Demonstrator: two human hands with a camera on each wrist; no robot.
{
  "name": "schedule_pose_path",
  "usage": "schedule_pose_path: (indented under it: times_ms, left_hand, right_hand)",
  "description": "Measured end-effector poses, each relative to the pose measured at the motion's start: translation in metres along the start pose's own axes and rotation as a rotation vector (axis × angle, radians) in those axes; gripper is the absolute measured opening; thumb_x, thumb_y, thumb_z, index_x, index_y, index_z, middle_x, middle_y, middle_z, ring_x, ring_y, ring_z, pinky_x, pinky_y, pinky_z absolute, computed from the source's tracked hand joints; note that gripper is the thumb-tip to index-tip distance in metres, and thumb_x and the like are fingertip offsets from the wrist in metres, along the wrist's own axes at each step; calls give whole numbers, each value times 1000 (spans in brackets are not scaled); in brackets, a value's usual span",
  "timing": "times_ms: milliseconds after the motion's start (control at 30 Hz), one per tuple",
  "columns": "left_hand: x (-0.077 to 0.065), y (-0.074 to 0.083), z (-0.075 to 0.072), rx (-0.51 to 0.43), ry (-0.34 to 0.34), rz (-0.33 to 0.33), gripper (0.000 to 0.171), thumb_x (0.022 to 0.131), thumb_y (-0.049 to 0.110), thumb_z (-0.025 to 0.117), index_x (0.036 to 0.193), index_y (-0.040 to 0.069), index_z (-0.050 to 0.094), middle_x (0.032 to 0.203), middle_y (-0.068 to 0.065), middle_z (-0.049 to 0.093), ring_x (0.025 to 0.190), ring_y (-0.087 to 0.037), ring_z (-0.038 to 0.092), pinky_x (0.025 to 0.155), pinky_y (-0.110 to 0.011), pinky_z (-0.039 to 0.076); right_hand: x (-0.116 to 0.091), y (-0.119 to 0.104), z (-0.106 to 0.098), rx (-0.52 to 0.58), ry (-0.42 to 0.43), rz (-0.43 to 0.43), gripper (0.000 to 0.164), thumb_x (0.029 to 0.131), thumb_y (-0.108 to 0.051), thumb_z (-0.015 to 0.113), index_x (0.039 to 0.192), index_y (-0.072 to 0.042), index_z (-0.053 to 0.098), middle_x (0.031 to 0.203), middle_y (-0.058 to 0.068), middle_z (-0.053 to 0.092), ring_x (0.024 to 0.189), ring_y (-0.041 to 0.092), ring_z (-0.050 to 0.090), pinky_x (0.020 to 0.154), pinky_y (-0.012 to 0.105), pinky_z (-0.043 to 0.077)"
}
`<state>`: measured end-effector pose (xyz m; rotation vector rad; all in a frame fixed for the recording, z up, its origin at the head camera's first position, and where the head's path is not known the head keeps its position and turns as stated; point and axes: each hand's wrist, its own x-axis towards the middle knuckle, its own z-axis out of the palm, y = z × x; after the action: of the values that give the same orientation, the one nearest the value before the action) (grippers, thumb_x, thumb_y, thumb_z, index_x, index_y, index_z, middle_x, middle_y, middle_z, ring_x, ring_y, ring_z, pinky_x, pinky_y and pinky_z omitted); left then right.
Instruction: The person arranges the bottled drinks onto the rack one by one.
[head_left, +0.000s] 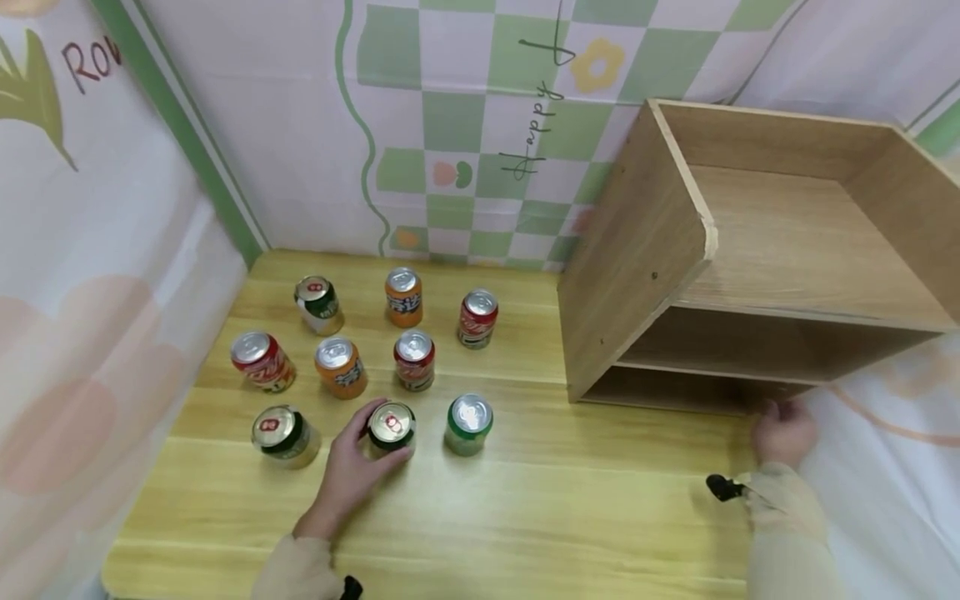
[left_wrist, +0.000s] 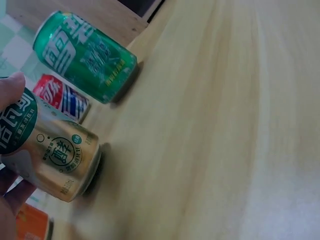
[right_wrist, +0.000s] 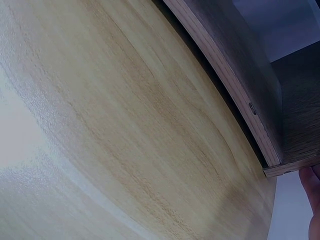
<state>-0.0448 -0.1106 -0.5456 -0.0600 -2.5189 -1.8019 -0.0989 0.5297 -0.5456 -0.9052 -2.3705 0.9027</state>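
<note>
My left hand (head_left: 356, 462) grips a gold and dark green drink can (head_left: 392, 425), thumb on the near side and fingers round the far side. In the left wrist view the held can (left_wrist: 55, 150) tilts across the picture, its base close to the table. A green can (head_left: 469, 425) stands just right of it, and a red can (head_left: 415, 360) just behind. At the far right my right hand (head_left: 783, 432) holds the lower front corner of a wooden shelf (head_left: 637, 275); in the right wrist view its fingertips (right_wrist: 309, 180) meet the panel's edge.
Behind and left stand orange cans (head_left: 341, 367) (head_left: 404, 297), red cans (head_left: 262, 361) (head_left: 477, 318), a green-and-white can (head_left: 318, 305) and another gold and green can (head_left: 286, 437). Patterned cloth (head_left: 457, 108) hangs behind the wood-grain table (head_left: 540, 517). The shelf's compartments open toward me.
</note>
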Motion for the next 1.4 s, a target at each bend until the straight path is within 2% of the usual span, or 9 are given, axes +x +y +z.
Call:
schedule_pose_path:
  times_ms: [133, 300, 500, 667, 733, 900, 1133, 1333, 1400]
  left_hand:
    - [1, 10, -3, 31, 2, 29, 84, 75, 12, 92, 147, 3, 49, 145, -13, 56, 133, -33, 53, 111, -55, 40]
    - [6, 32, -13, 75, -25, 51, 84, 76, 23, 92, 146, 6, 51, 144, -12, 57, 128, -33, 57, 106, -55, 45]
    - [18, 64, -30, 70, -30, 89, 82, 76, 22, 92, 146, 6, 51, 143, -16, 57, 125, -34, 59, 103, -53, 48]
    - [32, 96, -43, 40, -38, 65, 79, 78, 21, 91, 146, 8, 52, 136, -12, 62, 118, -28, 61, 99, -47, 51]
    - [37, 107, -48, 37, -53, 60, 78, 79, 22, 90, 146, 9, 52, 134, -11, 63, 117, -26, 62, 98, -44, 52]
    - [49, 133, -56, 26, -108, 130, 77, 80, 19, 90, 146, 8, 52, 133, -10, 64, 116, -24, 63, 95, -39, 54]
    - [69, 166, -62, 41, -108, 224, 79, 78, 16, 91, 147, 8, 52, 132, -9, 64, 113, -22, 62, 93, -41, 54]
    - [84, 199, -61, 51, -129, 256, 76, 78, 24, 91, 145, 14, 55, 130, -3, 65, 112, -19, 62, 93, -41, 53]
    - [87, 210, -58, 42, -150, 275, 74, 78, 27, 91, 143, 17, 57, 129, 1, 65, 110, -17, 63, 91, -40, 54]
  right_hand:
    - [1, 0, 1, 7, 8, 1, 40, 104, -17, 45, 126, 15, 56, 123, 36, 59, 107, 43, 50, 105, 47, 43]
    - [1, 2, 2, 6, 18, 17, 40, 104, -18, 46, 126, 13, 58, 122, 33, 61, 95, 25, 51, 106, 43, 44]
    - [3, 3, 1, 14, 6, 19, 40, 104, -18, 47, 127, 13, 58, 123, 34, 60, 102, 32, 53, 106, 45, 44]
    - [6, 4, 1, 16, 17, 35, 37, 102, -18, 49, 124, 10, 61, 107, 22, 62, 87, 7, 49, 98, 29, 45]
    - [7, 5, 1, 17, 11, 26, 37, 102, -18, 50, 123, 11, 61, 106, 23, 61, 88, 11, 52, 97, 29, 45]
    - [8, 6, 2, -1, -6, 17, 40, 103, -18, 48, 125, 13, 58, 120, 34, 59, 104, 37, 52, 102, 39, 45]
    - [7, 7, 2, -17, -8, 3, 40, 104, -19, 47, 126, 13, 58, 123, 34, 59, 99, 32, 52, 102, 44, 44]
    - [6, 7, 0, 1, -5, -4, 42, 104, -18, 45, 127, 15, 56, 124, 37, 58, 114, 46, 51, 106, 53, 40]
    - [7, 8, 0, 0, -6, 7, 42, 104, -19, 44, 128, 14, 57, 126, 36, 58, 116, 47, 51, 107, 55, 39]
